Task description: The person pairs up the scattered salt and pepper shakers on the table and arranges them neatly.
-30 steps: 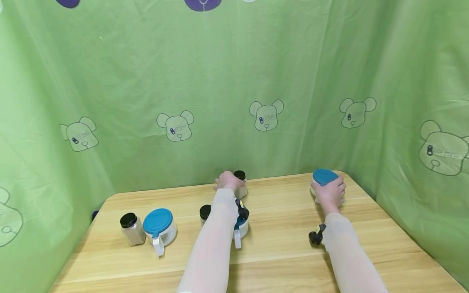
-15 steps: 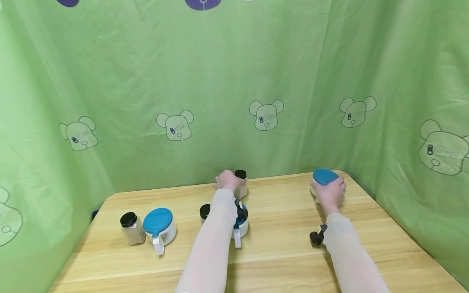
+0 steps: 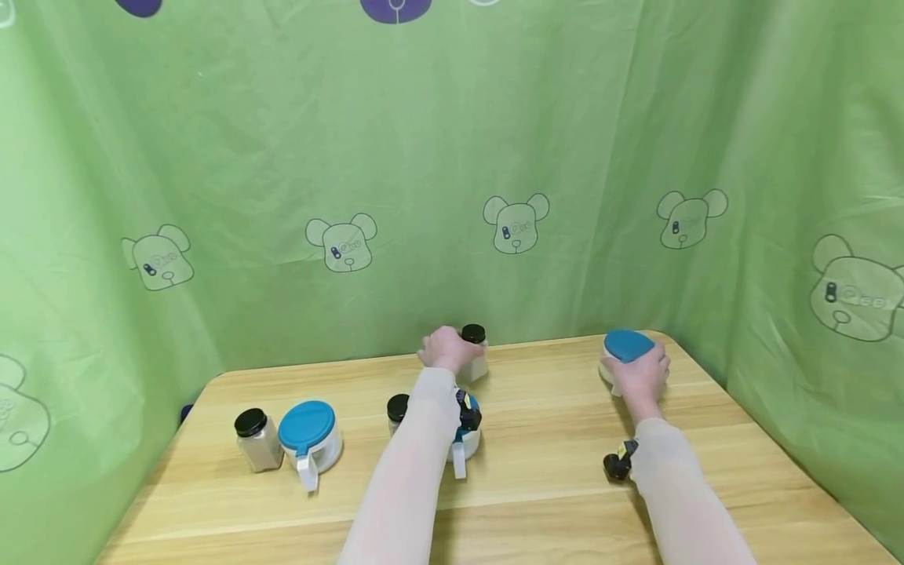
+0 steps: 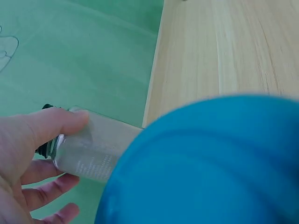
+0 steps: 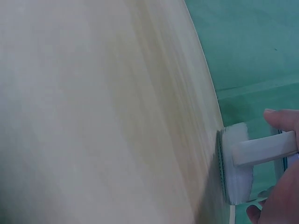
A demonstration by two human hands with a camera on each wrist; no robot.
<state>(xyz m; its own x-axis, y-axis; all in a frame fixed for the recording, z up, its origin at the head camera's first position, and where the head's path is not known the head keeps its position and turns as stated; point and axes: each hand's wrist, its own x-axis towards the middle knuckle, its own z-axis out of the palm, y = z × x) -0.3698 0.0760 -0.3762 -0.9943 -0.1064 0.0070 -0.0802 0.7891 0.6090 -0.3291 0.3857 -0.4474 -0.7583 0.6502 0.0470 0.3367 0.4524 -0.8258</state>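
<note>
At the table's back edge my left hand [image 3: 446, 349] grips a clear square jar [image 3: 478, 367] with a black lid. The left wrist view shows the thumb and fingers around its upper part [image 4: 93, 147], just below the lid. Over at the back right corner, my right hand [image 3: 643, 378] holds a seasoning pot with a blue lid [image 3: 627, 345]. Its white handle [image 5: 266, 149] and pale contents show in the right wrist view, with thumb and fingers on either side of the lid end. Under my left wrist stands another blue-lidded pot [image 3: 459, 452], partly hidden by the sleeve.
Left on the wooden table [image 3: 537, 502] stand a black-lidded jar [image 3: 260, 447] and a blue-lidded pot [image 3: 308, 428], side by side. Another black-lidded jar [image 3: 398, 408] is partly behind my left forearm. A green curtain [image 3: 424, 141] hangs around the table's back and sides.
My left hand has shifted slightly right with the black-lidded jar. The right hand stays at the blue-lidded pot, and the head view has moved a little.
</note>
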